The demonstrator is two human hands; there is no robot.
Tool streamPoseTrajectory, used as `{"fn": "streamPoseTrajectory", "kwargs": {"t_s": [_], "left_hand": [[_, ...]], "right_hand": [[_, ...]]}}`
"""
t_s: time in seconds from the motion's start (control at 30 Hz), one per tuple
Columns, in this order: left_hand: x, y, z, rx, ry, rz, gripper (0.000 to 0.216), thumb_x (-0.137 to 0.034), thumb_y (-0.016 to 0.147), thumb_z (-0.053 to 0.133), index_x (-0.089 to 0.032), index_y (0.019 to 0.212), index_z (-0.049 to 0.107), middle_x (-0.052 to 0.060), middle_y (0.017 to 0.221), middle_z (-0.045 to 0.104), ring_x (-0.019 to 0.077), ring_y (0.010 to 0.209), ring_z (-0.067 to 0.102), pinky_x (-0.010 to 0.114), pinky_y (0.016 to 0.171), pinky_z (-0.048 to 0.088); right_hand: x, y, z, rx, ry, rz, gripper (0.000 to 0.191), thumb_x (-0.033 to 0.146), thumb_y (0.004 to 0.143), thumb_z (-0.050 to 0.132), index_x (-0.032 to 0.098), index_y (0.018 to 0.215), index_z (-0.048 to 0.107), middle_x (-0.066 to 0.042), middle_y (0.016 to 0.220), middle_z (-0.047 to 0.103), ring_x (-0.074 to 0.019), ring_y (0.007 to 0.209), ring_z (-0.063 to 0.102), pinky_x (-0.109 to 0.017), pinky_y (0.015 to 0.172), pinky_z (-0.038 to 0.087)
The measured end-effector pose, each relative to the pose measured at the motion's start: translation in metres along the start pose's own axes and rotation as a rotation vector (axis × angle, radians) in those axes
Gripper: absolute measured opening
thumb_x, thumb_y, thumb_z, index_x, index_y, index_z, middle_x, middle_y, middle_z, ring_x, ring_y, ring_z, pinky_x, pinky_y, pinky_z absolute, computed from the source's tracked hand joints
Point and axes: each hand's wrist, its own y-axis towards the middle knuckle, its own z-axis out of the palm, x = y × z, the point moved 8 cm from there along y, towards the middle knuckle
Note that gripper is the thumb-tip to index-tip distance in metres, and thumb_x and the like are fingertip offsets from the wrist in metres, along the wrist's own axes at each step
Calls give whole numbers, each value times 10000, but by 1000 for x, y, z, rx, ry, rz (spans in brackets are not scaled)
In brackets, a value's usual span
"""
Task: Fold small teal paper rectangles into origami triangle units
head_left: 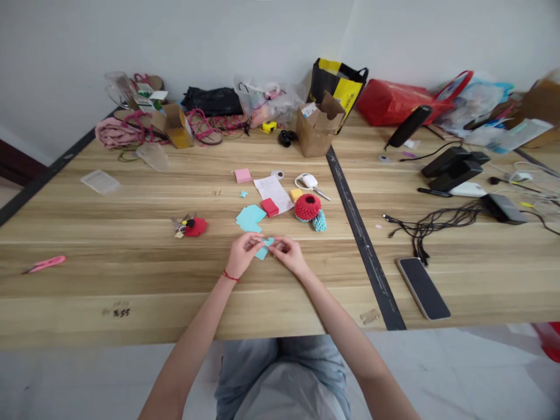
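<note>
Between my left hand (244, 252) and my right hand (286, 252), a small folded piece of light-blue paper (268, 241) is pinched by the fingertips of both. Just below it a flat light-blue paper slip (261, 254) shows against the wood; I cannot tell whether it joins the held piece. Beyond my left hand lies a spread of light-blue paper squares (249, 218). A tiny folded blue piece (244, 194) rests farther back. Past my right hand stands a round red folded-paper model (307, 207), with a blue folded-paper part (319, 221) at its side.
Red paper stack (270, 207), pink stack (242, 175) and written sheet (268, 191) lie ahead. Scissors and a red piece (195, 227) are leftward, a pink thread snipper (45, 264) farther left. Rightward are a black strip (363, 245), phone (423, 288) and cables (424, 224). Bags and boxes line the wall.
</note>
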Motion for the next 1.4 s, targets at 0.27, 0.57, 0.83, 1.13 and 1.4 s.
{"fn": "streamPoseTrajectory", "kwargs": {"t_s": [0.27,0.57,0.83,1.13,1.4], "left_hand": [[-9,-2,-2,-21,84,72,226,-321,723,673,-150,865,632,64,830,682,159,744,642,273,688,517],[-29,-6,4,16,290,270,136,-284,773,639,-180,855,670,48,822,686,140,696,614,267,670,512],[-32,-8,2,-26,366,289,131,-285,803,605,-184,790,686,52,809,707,157,728,644,274,701,514],[-14,-7,6,32,254,104,174,-327,823,557,-167,836,624,46,793,700,156,723,661,241,657,516],[-11,-6,10,84,219,75,173,-335,848,509,-172,837,566,32,774,636,130,674,614,215,576,479]], "right_hand": [[1,-2,1,18,27,29,282,421,726,636,154,817,627,2,585,596,-98,474,473,-223,476,380],[0,-1,1,33,51,59,293,458,742,616,166,757,603,21,516,555,-100,450,458,-223,468,371],[0,-1,3,38,30,43,295,456,773,578,169,819,624,-10,614,592,-126,528,532,-235,507,422],[0,-2,4,50,1,14,280,445,752,594,166,770,606,0,624,582,-102,510,482,-223,496,391],[-3,-2,5,62,51,79,286,466,738,612,183,721,581,0,592,587,-114,492,501,-232,480,395]]}}
